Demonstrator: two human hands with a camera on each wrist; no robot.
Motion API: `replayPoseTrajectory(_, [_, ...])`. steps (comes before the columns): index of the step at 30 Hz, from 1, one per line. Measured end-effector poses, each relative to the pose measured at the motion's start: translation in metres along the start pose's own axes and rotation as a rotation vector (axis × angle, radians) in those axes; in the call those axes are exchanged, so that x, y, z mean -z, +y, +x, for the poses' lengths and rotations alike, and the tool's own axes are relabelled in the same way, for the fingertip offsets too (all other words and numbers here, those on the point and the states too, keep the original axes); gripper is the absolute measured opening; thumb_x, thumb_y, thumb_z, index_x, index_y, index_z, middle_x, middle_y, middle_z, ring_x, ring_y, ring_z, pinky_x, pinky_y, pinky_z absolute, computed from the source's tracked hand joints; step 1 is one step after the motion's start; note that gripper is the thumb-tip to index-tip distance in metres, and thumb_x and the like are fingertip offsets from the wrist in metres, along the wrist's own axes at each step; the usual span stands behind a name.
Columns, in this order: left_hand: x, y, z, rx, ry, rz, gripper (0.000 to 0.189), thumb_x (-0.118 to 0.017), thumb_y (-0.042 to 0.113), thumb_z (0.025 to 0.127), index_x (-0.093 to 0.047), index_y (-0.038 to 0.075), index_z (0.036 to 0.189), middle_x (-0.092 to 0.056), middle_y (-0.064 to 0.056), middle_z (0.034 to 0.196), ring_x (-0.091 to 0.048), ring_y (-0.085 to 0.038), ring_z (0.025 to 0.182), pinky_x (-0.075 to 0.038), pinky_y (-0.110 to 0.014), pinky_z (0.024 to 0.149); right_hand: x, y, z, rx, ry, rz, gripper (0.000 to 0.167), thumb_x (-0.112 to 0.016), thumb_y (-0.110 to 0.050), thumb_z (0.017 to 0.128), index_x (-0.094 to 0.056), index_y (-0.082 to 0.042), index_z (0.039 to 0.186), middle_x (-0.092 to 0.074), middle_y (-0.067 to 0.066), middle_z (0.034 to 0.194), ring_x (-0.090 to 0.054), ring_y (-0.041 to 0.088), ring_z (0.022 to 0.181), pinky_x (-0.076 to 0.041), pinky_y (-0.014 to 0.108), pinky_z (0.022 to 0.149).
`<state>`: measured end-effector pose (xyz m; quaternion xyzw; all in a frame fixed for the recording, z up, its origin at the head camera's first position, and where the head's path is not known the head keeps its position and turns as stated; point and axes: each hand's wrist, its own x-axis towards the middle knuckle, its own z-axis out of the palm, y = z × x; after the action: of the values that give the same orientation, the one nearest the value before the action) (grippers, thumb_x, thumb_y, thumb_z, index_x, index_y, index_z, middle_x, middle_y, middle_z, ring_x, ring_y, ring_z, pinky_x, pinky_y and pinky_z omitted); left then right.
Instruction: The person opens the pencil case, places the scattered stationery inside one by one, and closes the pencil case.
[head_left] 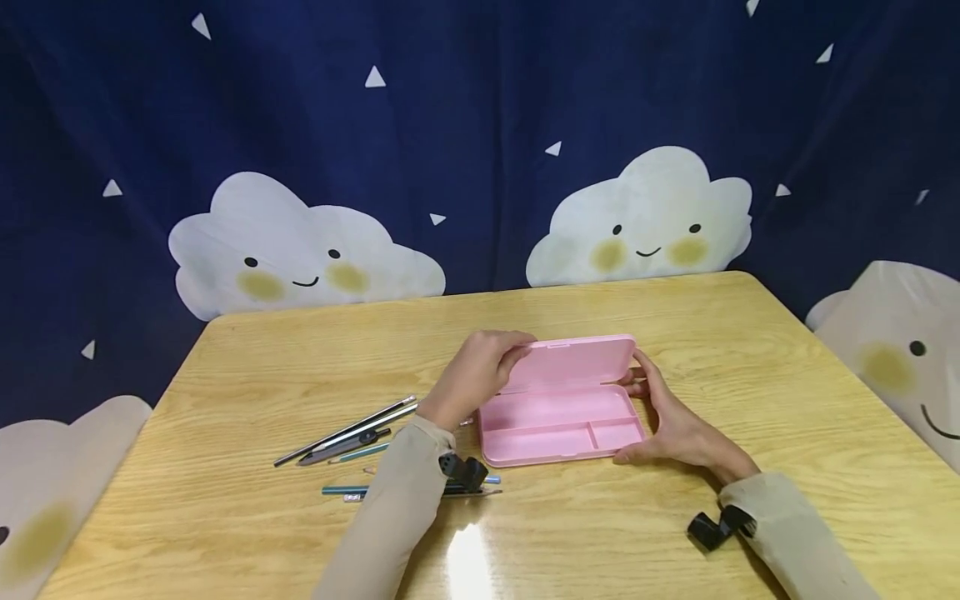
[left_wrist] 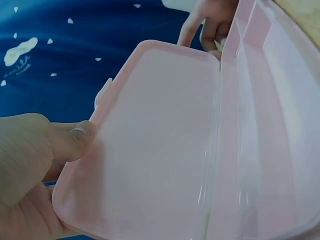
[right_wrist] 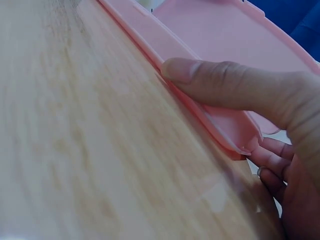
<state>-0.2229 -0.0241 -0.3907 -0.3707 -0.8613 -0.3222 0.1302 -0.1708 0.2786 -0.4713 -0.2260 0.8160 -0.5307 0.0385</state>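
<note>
A pink plastic pencil case (head_left: 558,407) sits on the table with its lid (head_left: 573,364) raised at the back. Its base is bare inside, split into one long compartment and two smaller front ones. My left hand (head_left: 478,371) pinches the lid's upper left edge; in the left wrist view the thumb (left_wrist: 75,142) lies on the lid's inner face. Around the right end of the case, my right hand (head_left: 671,421) holds it, the thumb (right_wrist: 215,82) along the front edge and the other fingers behind the right side.
Left of the case lie several pencils (head_left: 345,491) and a dark drawing compass (head_left: 352,443), partly hidden under my left forearm. The wooden table (head_left: 675,533) ends at a dark blue curtain (head_left: 480,125) with cloud prints.
</note>
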Motion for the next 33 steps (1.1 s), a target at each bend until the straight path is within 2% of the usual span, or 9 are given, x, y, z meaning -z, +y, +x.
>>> replayPoseTrajectory(10, [-0.002, -0.014, 0.014, 0.064, -0.023, -0.011, 0.020, -0.059, 0.010, 0.096, -0.071, 0.002, 0.110, -0.072, -0.009, 0.104, -0.068, -0.018, 0.093, -0.053, -0.029, 0.085, -0.001, 0.000, 0.001, 0.048, -0.007, 0.012, 0.138, -0.093, -0.004, 0.055, 0.001, -0.022, 0.154, -0.032, 0.016, 0.130, -0.040, 0.020, 0.115, -0.028, 0.014, 0.097])
replayPoseTrajectory(15, [-0.004, -0.023, 0.019, 0.090, -0.032, -0.021, 0.020, -0.060, 0.009, 0.095, -0.072, 0.002, 0.109, -0.072, -0.010, 0.104, -0.068, -0.018, 0.091, -0.053, -0.029, 0.084, 0.000, 0.000, 0.001, 0.032, -0.003, 0.020, 0.138, -0.093, -0.004, 0.054, 0.001, -0.020, 0.154, -0.031, 0.015, 0.131, -0.039, 0.019, 0.114, -0.029, 0.015, 0.097])
replayPoseTrajectory(21, [-0.010, -0.035, 0.022, 0.180, -0.064, -0.033, 0.023, -0.059, 0.010, 0.095, -0.071, 0.006, 0.115, -0.070, -0.008, 0.111, -0.066, -0.019, 0.100, -0.051, -0.029, 0.087, 0.000, 0.002, -0.001, 0.001, -0.006, 0.013, 0.137, -0.093, -0.007, 0.056, 0.001, -0.019, 0.154, -0.030, 0.014, 0.132, -0.038, 0.020, 0.115, -0.028, 0.012, 0.097])
replayPoseTrajectory(24, [-0.013, -0.040, 0.022, 0.222, -0.089, -0.023, 0.025, -0.059, 0.008, 0.096, -0.069, 0.006, 0.118, -0.068, -0.009, 0.115, -0.066, -0.019, 0.097, -0.051, -0.028, 0.079, -0.001, 0.001, -0.002, -0.002, -0.006, -0.008, 0.137, -0.094, -0.010, 0.056, 0.002, -0.020, 0.154, -0.030, 0.013, 0.132, -0.038, 0.021, 0.116, -0.027, 0.012, 0.097])
replayPoseTrajectory(26, [-0.015, -0.043, 0.023, 0.237, -0.107, -0.001, 0.026, -0.058, 0.007, 0.096, -0.068, 0.006, 0.120, -0.067, -0.011, 0.116, -0.065, -0.019, 0.097, -0.051, -0.029, 0.078, 0.000, 0.000, -0.002, -0.001, -0.012, -0.004, 0.137, -0.094, -0.010, 0.056, 0.002, -0.018, 0.154, -0.030, 0.014, 0.131, -0.037, 0.022, 0.116, -0.026, 0.012, 0.097])
replayPoseTrajectory(30, [-0.020, -0.046, 0.026, 0.277, -0.152, 0.053, 0.028, -0.056, 0.008, 0.097, -0.067, 0.008, 0.123, -0.066, -0.013, 0.119, -0.064, -0.023, 0.107, -0.050, -0.033, 0.089, 0.001, -0.001, -0.002, 0.007, -0.015, 0.004, 0.137, -0.094, -0.009, 0.056, 0.003, -0.014, 0.154, -0.029, 0.015, 0.131, -0.035, 0.025, 0.116, -0.025, 0.012, 0.098])
replayPoseTrajectory(33, [-0.024, -0.049, 0.027, 0.332, -0.200, 0.099, 0.029, -0.055, 0.009, 0.098, -0.065, 0.011, 0.126, -0.065, -0.012, 0.121, -0.062, -0.023, 0.111, -0.048, -0.034, 0.094, 0.001, -0.001, -0.001, 0.014, -0.015, 0.010, 0.137, -0.094, -0.008, 0.056, 0.003, -0.015, 0.154, -0.030, 0.015, 0.132, -0.036, 0.025, 0.117, -0.025, 0.012, 0.098])
